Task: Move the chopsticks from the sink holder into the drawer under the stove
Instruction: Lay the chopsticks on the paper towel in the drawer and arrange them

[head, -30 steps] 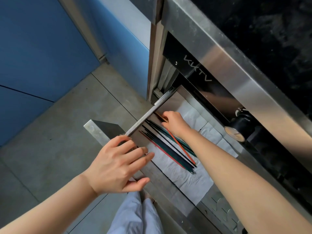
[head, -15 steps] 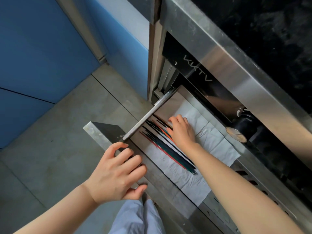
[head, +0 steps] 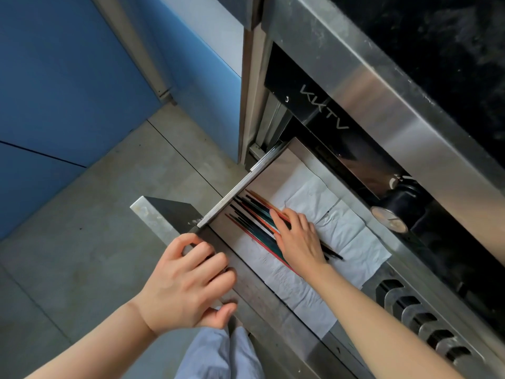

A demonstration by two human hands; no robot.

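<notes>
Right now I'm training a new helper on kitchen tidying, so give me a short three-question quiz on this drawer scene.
1. True or false: the chopsticks lie inside the open drawer.
2. What lines the drawer's bottom? A) white paper B) a blue cloth C) nothing
3. Which hand grips the drawer front, and which rests on the chopsticks?

Key: 1. True. 2. A, the white paper. 3. The left hand grips the front; the right hand lies flat on the chopsticks.
</notes>
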